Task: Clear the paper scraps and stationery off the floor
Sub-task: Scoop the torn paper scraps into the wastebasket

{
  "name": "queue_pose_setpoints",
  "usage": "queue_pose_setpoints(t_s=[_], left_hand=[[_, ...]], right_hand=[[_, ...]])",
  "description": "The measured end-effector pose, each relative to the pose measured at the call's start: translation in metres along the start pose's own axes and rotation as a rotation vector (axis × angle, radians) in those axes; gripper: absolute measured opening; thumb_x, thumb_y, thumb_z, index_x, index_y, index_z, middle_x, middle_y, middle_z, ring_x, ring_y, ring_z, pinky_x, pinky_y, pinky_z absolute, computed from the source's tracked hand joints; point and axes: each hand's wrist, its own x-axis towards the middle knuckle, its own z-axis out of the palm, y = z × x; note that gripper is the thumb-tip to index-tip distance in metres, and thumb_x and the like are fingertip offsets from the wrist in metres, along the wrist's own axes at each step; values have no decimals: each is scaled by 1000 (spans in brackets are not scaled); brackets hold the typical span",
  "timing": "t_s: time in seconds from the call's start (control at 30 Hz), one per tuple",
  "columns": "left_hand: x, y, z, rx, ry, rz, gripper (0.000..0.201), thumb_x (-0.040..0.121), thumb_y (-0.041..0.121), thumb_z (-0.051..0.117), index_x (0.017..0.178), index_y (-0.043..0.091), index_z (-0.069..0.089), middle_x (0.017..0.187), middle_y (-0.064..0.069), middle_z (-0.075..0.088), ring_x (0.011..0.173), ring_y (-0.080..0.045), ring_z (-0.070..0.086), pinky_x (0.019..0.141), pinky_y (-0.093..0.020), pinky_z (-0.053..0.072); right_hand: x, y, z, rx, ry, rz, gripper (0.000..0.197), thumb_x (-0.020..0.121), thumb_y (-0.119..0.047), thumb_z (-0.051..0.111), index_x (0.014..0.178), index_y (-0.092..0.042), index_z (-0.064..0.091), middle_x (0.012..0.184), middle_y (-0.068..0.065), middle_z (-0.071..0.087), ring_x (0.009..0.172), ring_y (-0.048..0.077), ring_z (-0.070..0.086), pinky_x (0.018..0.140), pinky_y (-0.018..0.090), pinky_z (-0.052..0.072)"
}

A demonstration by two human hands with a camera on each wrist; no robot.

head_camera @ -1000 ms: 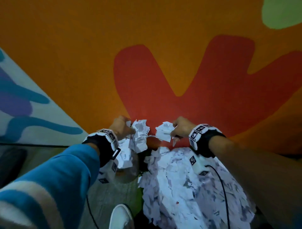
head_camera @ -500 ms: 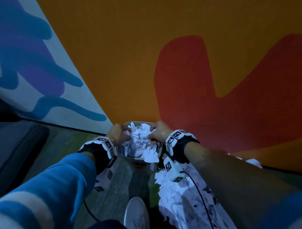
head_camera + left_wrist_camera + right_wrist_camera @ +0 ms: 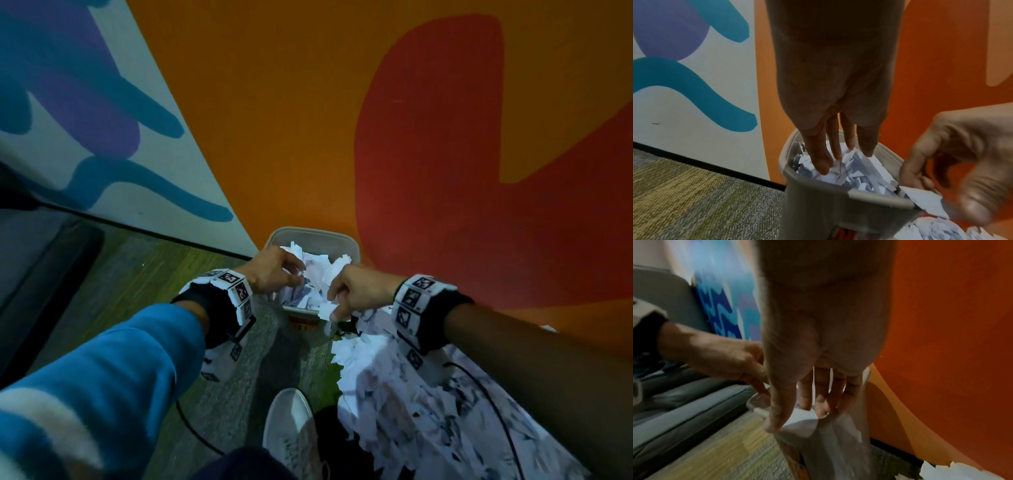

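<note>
Mostly the paper scraps [image 3: 310,286] sit heaped in the grey bin [image 3: 315,236] at frame centre, against the orange wall [image 3: 274,120]. Our left hand [image 3: 274,274] has straight fingers [image 3: 819,155] resting down on the pile, gripping nothing, likely packing it so more fits. Our right hand [image 3: 356,294] pinches one scrap [image 3: 327,310] at the bin's near rim, probably to tuck it in. A big pile [image 3: 428,404] of torn paper covers the carpet [image 3: 137,274] lower right. No stationery visible.
</note>
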Motion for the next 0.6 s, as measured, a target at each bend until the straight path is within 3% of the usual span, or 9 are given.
queue_pose_setpoints(t_s=[0.03,0.1,0.17,0.27,0.4,0.43,0.47,0.53,0.6], left_hand=[[0,1,5,15,-23,7,33,85,26,76,116,16,71,113,-4,73,97,-16,67,88,-30,53],[-1,3,14,38,-69,10,36,85,27,76,118,15,70,114,-3,72,97,-16,66,82,-25,49],[-3,3,19,68,-109,6,39,85,30,76,120,15,69,114,0,71,101,-15,65,84,-22,45],[-4,1,16,89,-100,8,37,86,30,75,120,16,69,116,2,70,103,-14,64,86,-20,43],[-3,7,0,75,41,37,29,89,23,71,116,12,71,117,-3,71,98,-16,65,90,-27,50],[-3,11,-5,69,77,40,29,90,22,71,117,12,71,117,-5,71,97,-16,65,91,-29,51],[-3,16,-9,71,102,50,29,90,22,70,117,11,71,116,-5,71,96,-16,66,91,-30,52],[-1,29,-15,83,110,85,27,91,22,69,116,10,72,115,-4,72,94,-15,65,86,-28,52],[3,47,-18,90,78,122,27,91,23,69,115,12,72,114,-3,72,95,-14,66,81,-26,52]], right_hand=[[1,-1,7,-60,10,-7,38,74,-36,85,102,-15,71,72,-11,60,66,4,55,58,18,41],[4,0,16,-84,71,-22,23,75,-30,85,73,-21,63,60,-12,46,54,2,42,50,16,31],[8,4,20,-25,101,-14,26,76,-25,85,61,-18,64,54,-7,53,47,4,46,48,18,33],[12,5,12,102,172,-20,24,76,-25,84,71,-3,73,57,5,61,46,5,48,50,21,41],[20,7,-7,240,331,41,37,78,-24,83,58,-4,59,59,1,50,53,12,45,54,28,41],[21,6,-11,244,337,56,34,77,-26,84,61,-6,62,63,0,54,59,11,50,58,29,44],[21,6,-14,243,334,64,29,75,-30,85,72,-6,70,74,-2,62,69,10,57,66,30,49],[14,11,-23,218,323,93,36,74,-33,85,97,-7,74,92,-6,67,85,10,63,76,28,51],[0,21,-35,146,298,94,25,79,-29,82,93,-11,74,83,-10,66,77,8,62,68,25,49]])
